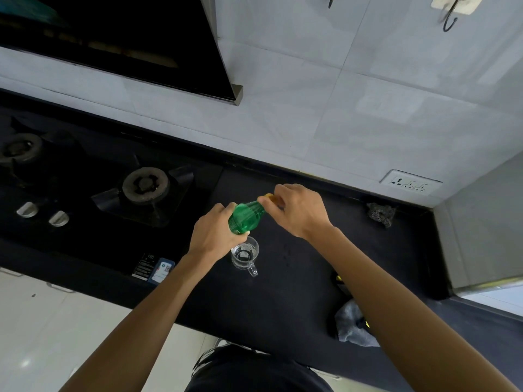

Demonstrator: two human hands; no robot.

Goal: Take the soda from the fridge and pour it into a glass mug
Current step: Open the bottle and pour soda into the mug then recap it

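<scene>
Above the black countertop [283, 292], you are holding the green soda bottle [246, 217] at a slant, with its neck pointing up and to the right. Your left hand [213, 234] is wrapping its fingers round the lower body of the bottle and gripping it firmly. Your right hand [298, 210] is curling over the top of the neck, its fingers pinching the yellow cap [268, 197], which is sitting on the bottle's mouth. Both of your forearms are reaching forward from the bottom of the view.

Just beneath the bottle, the glass mug [244, 253] is standing upright on the countertop, right beside your left wrist, with its handle pointing back toward you. Whether it is holding any liquid is hard to tell.

To your left, the gas stove [85, 244] is lying flush in the counter, showing a round burner [145, 185] and two pale knobs [58, 218]. A dark scrubber [380, 213] is resting near the back wall on the right, below a white wall socket [410, 183]. A grey cloth [353, 326] is lying near the front edge, partly hidden by your right forearm. A metal hook [450, 19] is hanging on the tiled wall.
</scene>
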